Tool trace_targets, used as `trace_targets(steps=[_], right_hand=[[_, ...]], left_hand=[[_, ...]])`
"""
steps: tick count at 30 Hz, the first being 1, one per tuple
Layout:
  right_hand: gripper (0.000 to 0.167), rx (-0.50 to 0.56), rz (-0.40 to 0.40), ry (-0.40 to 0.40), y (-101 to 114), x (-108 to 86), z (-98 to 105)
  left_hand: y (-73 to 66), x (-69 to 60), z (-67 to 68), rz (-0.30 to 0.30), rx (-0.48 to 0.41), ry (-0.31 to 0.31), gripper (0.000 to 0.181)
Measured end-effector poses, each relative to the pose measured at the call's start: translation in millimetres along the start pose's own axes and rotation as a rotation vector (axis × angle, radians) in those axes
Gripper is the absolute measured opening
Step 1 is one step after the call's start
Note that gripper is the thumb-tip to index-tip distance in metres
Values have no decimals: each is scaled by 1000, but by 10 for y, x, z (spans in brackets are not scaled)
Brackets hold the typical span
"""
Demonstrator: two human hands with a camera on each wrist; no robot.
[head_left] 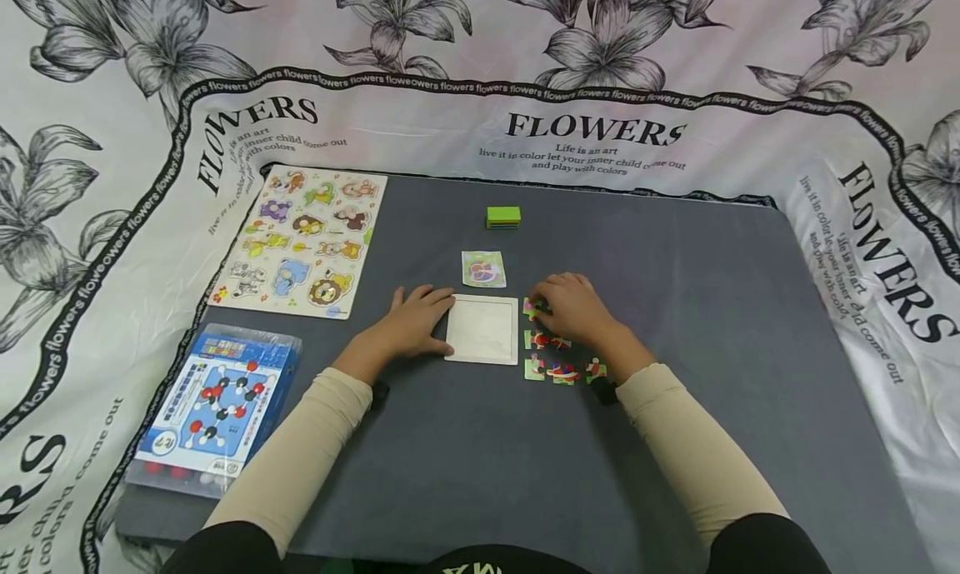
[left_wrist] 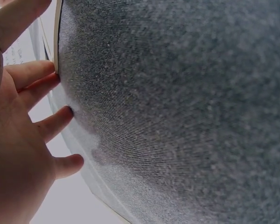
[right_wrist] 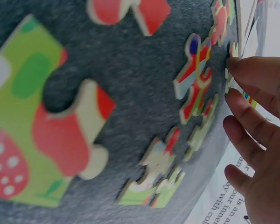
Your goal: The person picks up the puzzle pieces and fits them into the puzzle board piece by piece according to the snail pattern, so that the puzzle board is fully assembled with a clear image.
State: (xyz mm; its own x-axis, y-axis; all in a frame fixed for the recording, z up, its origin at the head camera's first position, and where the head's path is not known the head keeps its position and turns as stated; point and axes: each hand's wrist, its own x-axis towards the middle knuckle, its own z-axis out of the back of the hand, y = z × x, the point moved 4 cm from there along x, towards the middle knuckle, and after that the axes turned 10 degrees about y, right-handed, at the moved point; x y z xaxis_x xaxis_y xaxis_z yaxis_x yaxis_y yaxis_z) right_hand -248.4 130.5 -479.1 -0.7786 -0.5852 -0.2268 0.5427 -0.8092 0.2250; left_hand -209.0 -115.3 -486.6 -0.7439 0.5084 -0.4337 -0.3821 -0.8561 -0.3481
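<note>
A square, shallow white puzzle tray lies in front of me. My left hand rests along its left edge, fingers spread and thumb at the near corner; the left wrist view shows fingertips against the tray's edge. To the right of the tray, my right hand pinches a green jigsaw piece between thumb and forefinger, partly hidden by the fingers. Several colourful jigsaw pieces lie below that hand. Close to the right wrist camera is a green and red piece.
Above the tray lies a small picture card, with a green block stack farther back. An animal picture board lies at the far left. Nearer is a plastic case with a molecule-model cover. A flower-print cloth surrounds the grey surface.
</note>
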Motion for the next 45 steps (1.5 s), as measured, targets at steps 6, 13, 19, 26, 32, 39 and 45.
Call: trace_targets(steps=[6,13,19,26,32,39,45], right_hand=[[20,8,47,-45,162,58,77],[16,-7,110,-80,475,216,93],[16,-17,140,-82,663,374,-5],[16,-43,146,-86,752,487,-126],[16,-56,145,-116,796,522,-155],[15,-55,139,-143,800,502,-143],[15,-43,128,-128,791,502,-151]], left_hand=[[3,2,0,1,-19,8,86],[30,16,-13,34,-48,27,85],[59,35,-23,52,-50,41,86],[79,58,-40,47,-55,35,86],[101,49,-46,57,-54,36,87],[72,45,-26,64,-52,41,87],[53,42,-7,60,-49,45,86]])
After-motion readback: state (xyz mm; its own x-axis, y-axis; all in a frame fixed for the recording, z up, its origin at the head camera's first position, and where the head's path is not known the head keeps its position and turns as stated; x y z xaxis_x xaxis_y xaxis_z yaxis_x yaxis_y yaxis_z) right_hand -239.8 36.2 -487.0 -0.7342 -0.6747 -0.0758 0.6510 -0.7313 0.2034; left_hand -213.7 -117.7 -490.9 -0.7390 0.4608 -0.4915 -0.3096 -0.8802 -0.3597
